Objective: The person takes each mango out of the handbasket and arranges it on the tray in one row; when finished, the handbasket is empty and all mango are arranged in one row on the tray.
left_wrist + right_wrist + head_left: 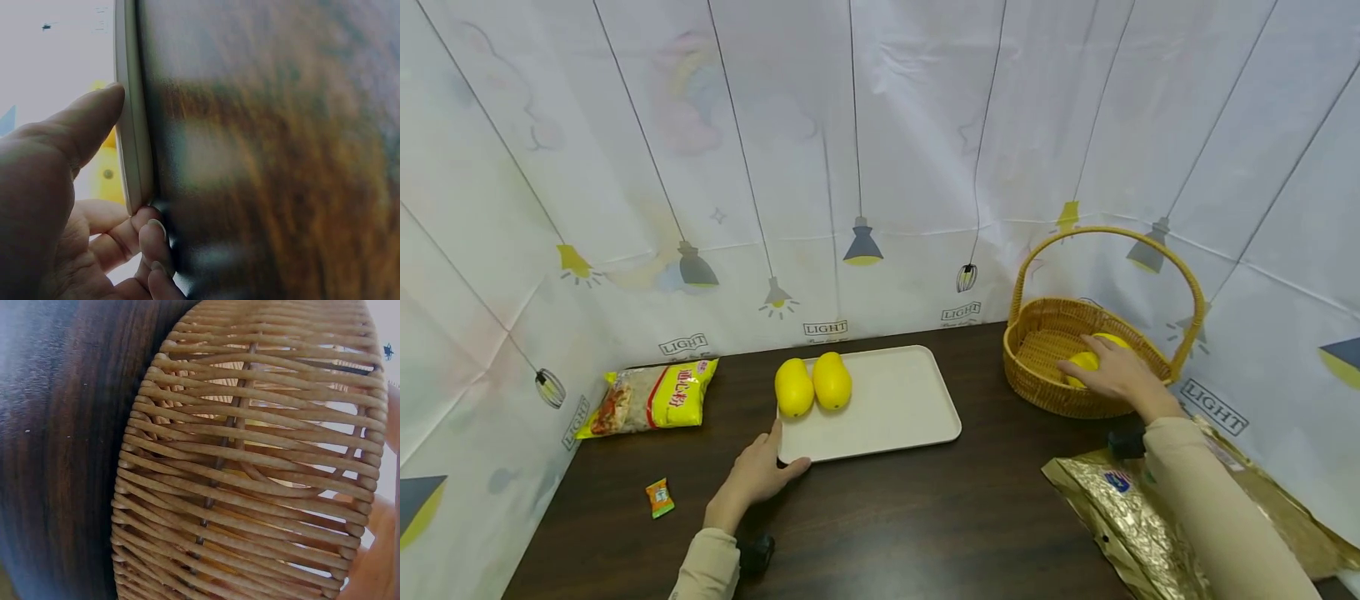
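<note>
Two yellow oval fruits [813, 385] lie side by side on the left end of a cream tray [895, 400]. At the tray's near left corner my left hand [755, 473] holds the rim. In the left wrist view, the thumb [94, 115] lies along one edge of the tray [134, 137] and the curled fingers meet its corner. My right hand [1116, 377] reaches into a wicker basket [1052, 400] and grips a yellow oval fruit [1082, 363]. Another yellow fruit [1111, 339] lies just behind it. Basket weave [250, 469] hides most of that hand in the right wrist view.
A yellow food packet [651, 398] lies at the back left, with a small orange-and-green wrapped sweet [659, 497] in front of it. Gold foil bags [1138, 508] lie under the right forearm. The basket's tall handle [1105, 232] arches over its opening. Printed sheets hang behind.
</note>
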Action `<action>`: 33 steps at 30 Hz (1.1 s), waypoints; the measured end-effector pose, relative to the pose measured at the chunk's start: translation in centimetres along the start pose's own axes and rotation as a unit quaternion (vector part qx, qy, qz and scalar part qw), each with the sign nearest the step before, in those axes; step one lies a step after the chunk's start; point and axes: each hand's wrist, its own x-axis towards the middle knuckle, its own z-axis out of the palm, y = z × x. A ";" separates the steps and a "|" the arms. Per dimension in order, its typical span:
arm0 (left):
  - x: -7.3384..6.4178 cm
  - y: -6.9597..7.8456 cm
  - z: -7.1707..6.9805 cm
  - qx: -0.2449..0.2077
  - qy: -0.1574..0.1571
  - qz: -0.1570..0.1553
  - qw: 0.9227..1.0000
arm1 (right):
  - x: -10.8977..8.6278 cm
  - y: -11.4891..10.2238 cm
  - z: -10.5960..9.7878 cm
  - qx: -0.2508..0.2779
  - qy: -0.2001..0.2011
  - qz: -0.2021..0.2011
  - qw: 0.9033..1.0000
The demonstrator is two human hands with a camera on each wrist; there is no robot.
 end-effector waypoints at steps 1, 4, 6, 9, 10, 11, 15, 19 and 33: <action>0.0 0.0 0.0 -0.001 -0.001 -0.001 1.000 | 0.1 0.1 0.0 0.000 -0.003 -0.001 1.000; 0.0 0.1 0.1 -0.001 -0.001 0.001 1.000 | 0.5 0.3 0.1 0.006 -0.012 -0.002 1.000; 0.1 0.1 0.1 -0.003 -0.001 0.000 1.000 | 0.8 0.5 0.1 0.008 -0.017 -0.003 1.000; 0.1 0.3 0.1 -0.009 -0.001 -0.001 1.000 | 1.2 0.6 0.2 0.006 -0.019 -0.005 1.000; 0.1 0.3 0.0 -0.009 0.000 0.000 1.000 | 1.3 0.7 0.2 0.006 -0.019 -0.006 1.000; 0.1 0.4 0.0 -0.010 0.000 -0.001 1.000 | 1.5 0.6 0.2 0.005 -0.020 -0.007 1.000; -0.1 0.4 -0.2 -0.007 0.001 0.000 1.000 | 1.9 0.4 0.2 0.004 -0.025 -0.012 1.000; 0.0 0.3 -0.1 -0.009 -0.002 -0.003 1.000 | 2.3 0.2 0.4 0.001 -0.031 -0.015 0.999; 0.0 0.1 -0.2 -0.008 0.001 -0.002 1.000 | 3.7 -0.1 1.5 -0.023 -0.037 -0.051 0.998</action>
